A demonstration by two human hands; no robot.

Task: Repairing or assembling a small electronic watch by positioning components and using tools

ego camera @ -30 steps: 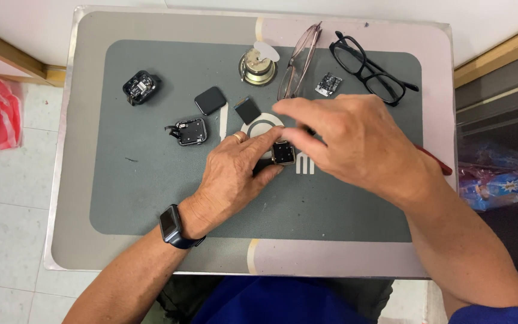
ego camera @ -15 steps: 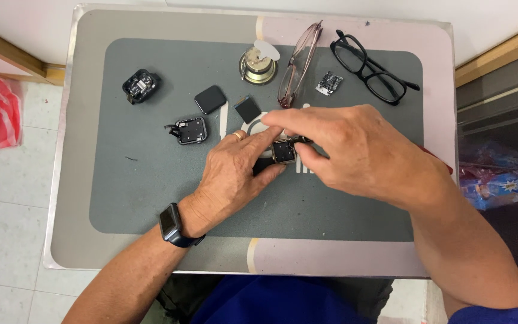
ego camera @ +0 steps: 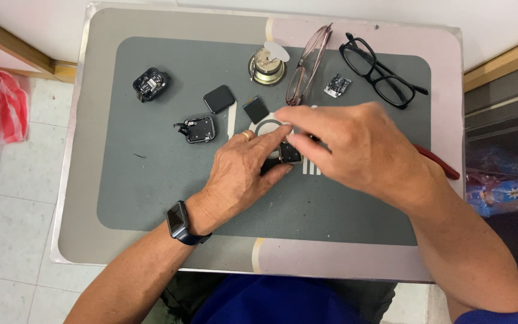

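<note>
Your left hand pins small square watch body flat on grey mat, fingers narrow, pinched round its edges so it can't slide. Your right hand comes over from right, fingertips bunched at same piece; can't tell if it grips tool. Red-handled tool pokes out behind right wrist. Loose parts parked clear at back of worktop: black screen, opened case, round brass holder, two pairs of glasses.
</note>
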